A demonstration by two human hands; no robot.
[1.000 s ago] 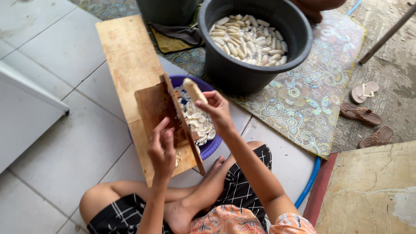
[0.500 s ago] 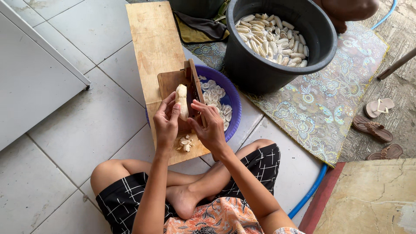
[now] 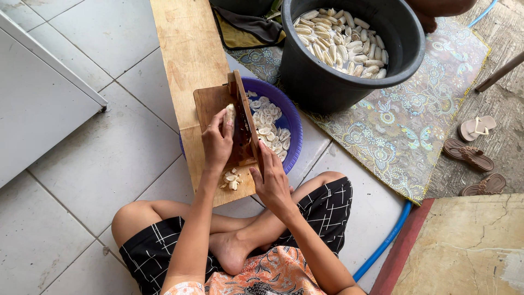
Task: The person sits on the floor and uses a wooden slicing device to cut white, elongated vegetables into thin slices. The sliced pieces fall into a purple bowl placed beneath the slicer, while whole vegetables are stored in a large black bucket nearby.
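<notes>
Pressing a peeled banana [image 3: 231, 113] flat against a dark wooden slicer [image 3: 240, 128], the left hand [image 3: 217, 143] curls its fingers round the pale, smooth fruit. The right hand [image 3: 271, 177] rests at the slicer's lower end, fingers closed on its edge. Beneath lies a long plank [image 3: 185, 60] of raw, light wood — a few cut rounds [image 3: 231, 178] sit on it. Thin slices fill the purple bowl [image 3: 289, 117] (glossy plastic) just beside.

Peeled banana [image 3: 230, 113] mostly hidden under left hand [image 3: 217, 143], wooden slicer [image 3: 240, 123] covering part of purple bowl [image 3: 284, 123], black bucket [image 3: 349, 49] and long plank [image 3: 185, 49] cut off at top edge
</notes>
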